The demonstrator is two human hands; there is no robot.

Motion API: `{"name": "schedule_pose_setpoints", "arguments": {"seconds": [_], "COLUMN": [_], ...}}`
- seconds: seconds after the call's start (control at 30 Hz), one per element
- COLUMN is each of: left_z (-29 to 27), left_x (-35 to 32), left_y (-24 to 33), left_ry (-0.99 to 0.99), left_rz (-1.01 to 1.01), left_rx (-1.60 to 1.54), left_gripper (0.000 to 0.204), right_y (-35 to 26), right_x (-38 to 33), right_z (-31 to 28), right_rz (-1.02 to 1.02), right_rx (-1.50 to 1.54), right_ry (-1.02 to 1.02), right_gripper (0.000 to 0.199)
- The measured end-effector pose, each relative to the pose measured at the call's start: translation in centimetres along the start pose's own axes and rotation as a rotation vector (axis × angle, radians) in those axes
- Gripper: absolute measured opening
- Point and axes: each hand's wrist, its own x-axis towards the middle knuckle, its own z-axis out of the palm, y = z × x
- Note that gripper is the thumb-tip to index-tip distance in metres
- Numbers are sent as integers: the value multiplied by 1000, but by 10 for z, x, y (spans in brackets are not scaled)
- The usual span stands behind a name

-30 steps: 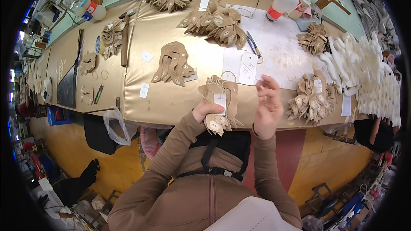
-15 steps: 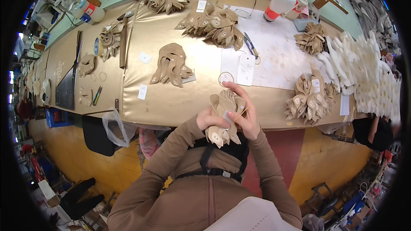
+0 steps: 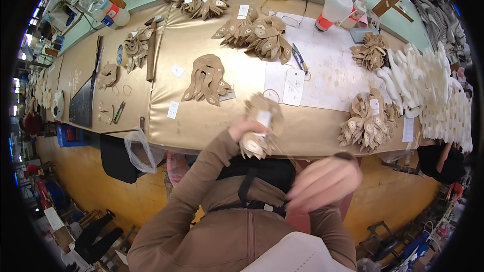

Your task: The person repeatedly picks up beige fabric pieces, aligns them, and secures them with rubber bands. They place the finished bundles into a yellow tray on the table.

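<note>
Bundle of tan cut pieces (image 3: 258, 102) is in our left hand (image 3: 245, 128) right at the near edge of the bench (image 3: 201, 133), and we've got it pinched between thumb and fingers with a white label (image 3: 263, 117) facing up. Our right hand (image 3: 326, 181) is well apart from it, off the bench in front of our waist, and so blurred that we honestly can't tell if the fingers are spread or holding anything. Beyond the bundle we see a looped tan pile (image 3: 207, 79) to the left, plus a white tag (image 3: 293, 86) lying near some dark-handled snips (image 3: 299, 59). Off to our right sits another tan bunch (image 3: 364, 123), just beside a big heap of white pieces (image 3: 437, 102).
</note>
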Motion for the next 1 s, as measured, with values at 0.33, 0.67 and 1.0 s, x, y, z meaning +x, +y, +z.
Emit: {"name": "schedule_pose_setpoints", "arguments": {"seconds": [0.33,0.67,1.0], "left_z": [5,-13,18], "left_x": [-8,3,-14], "left_y": [-1,2,24], "left_ry": [-177,-85,-197], "left_rz": [178,49,310], "left_rx": [533,102,221], "left_gripper": [54,39,52], "right_y": [82,14,99], "right_x": [-38,-19,-51], "right_z": [50,16,51], "right_rz": [798,719,283], "right_rx": [103,117,707], "right_ry": [714,126,1493], "right_gripper": [104,23,78]}}
